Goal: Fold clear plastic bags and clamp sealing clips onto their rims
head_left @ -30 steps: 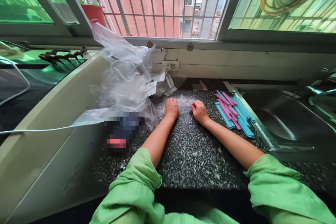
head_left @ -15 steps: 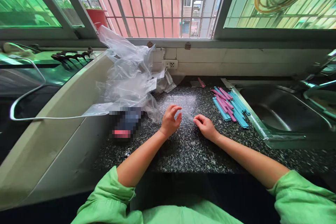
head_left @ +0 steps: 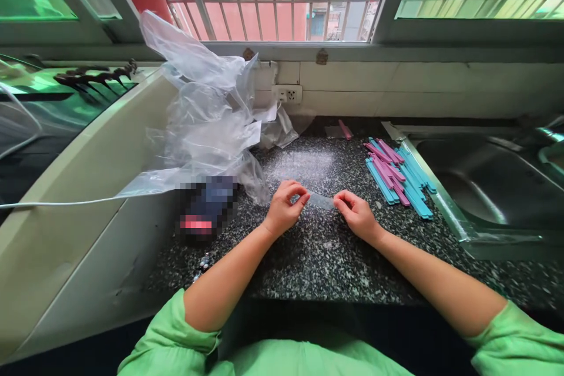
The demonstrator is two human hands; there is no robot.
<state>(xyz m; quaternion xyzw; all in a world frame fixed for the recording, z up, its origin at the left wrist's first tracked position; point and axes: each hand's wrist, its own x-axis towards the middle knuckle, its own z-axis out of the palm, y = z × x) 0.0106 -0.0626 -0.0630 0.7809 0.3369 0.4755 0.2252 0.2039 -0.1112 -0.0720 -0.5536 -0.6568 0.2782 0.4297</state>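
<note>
My left hand (head_left: 285,207) and my right hand (head_left: 356,211) hover just above the speckled black counter (head_left: 317,252), each pinching one end of a small clear plastic sleeve (head_left: 321,201) stretched between them. A flat stack of similar clear sleeves (head_left: 304,163) lies on the counter just beyond my hands. To the right of my right hand sits a pile of blue and pink plastic strips (head_left: 396,177).
A big crumpled clear plastic bag (head_left: 207,117) leans against the left wall. A blurred dark object (head_left: 207,208) lies below it. A steel sink (head_left: 484,182) sits at the right. One pink strip (head_left: 345,128) lies by the back wall under a socket (head_left: 287,94).
My hands drew back from the stack of sleeves toward me, lifted, and now hold one clear sleeve taut between them. The camera view tilted slightly down.
</note>
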